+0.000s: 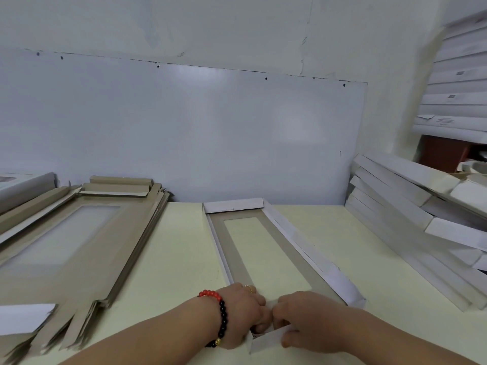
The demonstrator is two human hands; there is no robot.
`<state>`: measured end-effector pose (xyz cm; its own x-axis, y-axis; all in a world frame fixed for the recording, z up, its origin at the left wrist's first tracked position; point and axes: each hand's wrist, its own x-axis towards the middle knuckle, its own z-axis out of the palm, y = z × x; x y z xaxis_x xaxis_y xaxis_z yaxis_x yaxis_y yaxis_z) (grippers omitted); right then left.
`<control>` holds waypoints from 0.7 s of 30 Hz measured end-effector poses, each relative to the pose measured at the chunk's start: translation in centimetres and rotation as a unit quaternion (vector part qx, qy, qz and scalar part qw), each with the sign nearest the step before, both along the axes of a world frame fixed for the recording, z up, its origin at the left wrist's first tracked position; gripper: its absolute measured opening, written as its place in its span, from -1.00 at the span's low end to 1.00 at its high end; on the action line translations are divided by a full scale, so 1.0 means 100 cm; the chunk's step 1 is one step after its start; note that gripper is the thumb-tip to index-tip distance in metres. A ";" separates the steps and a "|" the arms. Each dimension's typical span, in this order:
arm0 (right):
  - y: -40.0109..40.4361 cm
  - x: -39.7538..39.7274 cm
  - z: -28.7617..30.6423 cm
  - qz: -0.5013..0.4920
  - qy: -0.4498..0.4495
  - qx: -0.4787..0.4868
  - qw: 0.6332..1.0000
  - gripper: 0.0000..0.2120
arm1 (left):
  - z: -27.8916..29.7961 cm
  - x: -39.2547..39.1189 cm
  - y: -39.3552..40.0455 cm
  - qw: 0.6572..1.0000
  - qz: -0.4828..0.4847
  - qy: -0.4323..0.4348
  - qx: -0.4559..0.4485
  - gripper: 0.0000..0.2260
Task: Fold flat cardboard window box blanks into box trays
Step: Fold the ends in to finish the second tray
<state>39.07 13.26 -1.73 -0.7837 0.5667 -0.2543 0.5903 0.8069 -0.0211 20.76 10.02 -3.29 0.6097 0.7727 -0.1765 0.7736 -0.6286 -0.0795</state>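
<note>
**Folding the near end flap**

Gripping the near end flap (268, 338) of the box blank (266, 248), the left hand (245, 317) and right hand (308, 320) meet knuckle to knuckle, fingers curled round the flap. The blank extends away from both hands across the table (179, 248). The flat stack (71, 243) lies left of the left hand; the folded trays (411, 212) lie right of the right hand.

A pale yellow table (171, 248) carries everything here. Just ahead of both hands lies a half-folded window box blank (287, 248), its far and side walls raised (grey inside, white outside), its near end under the fingers. Well to the left of the hands sits a stack of flat blanks (87, 243), grey side up. To the right of the hands, finished white trays (411, 222) lean in a slanting pile against the wall.
</note>
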 end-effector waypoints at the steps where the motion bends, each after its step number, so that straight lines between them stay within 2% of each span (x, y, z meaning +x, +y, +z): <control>1: 0.000 0.000 0.000 -0.001 0.006 -0.005 1.000 -0.79 | 0.000 -0.001 0.000 1.000 -0.002 -0.009 0.006 -0.82; 9: -0.002 0.003 -0.007 0.040 -0.005 0.034 0.999 -0.69 | -0.015 -0.020 -0.005 0.983 0.025 -0.184 0.009 -0.68; 13: -0.004 0.001 -0.019 0.066 -0.004 0.077 0.995 -0.63 | -0.014 -0.019 -0.004 0.978 0.028 -0.205 -0.004 -0.65; 17: -0.002 -0.003 -0.026 0.052 0.005 0.064 0.997 -0.59 | -0.015 -0.018 -0.004 0.976 0.037 -0.213 -0.016 -0.65; 19: 0.000 -0.003 -0.024 0.043 -0.013 0.084 0.995 -0.59 | -0.016 -0.018 -0.004 0.971 0.064 -0.230 -0.012 -0.67; 21: -0.005 -0.002 -0.024 0.058 0.006 0.119 0.991 -0.61 | -0.016 -0.019 -0.007 0.964 0.093 -0.248 0.001 -0.70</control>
<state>38.90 12.74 -4.11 -0.8494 0.5151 -0.1150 0.4936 0.8524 0.1724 18.88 9.37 -4.93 0.4698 0.8768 0.1027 0.8164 -0.4758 0.3272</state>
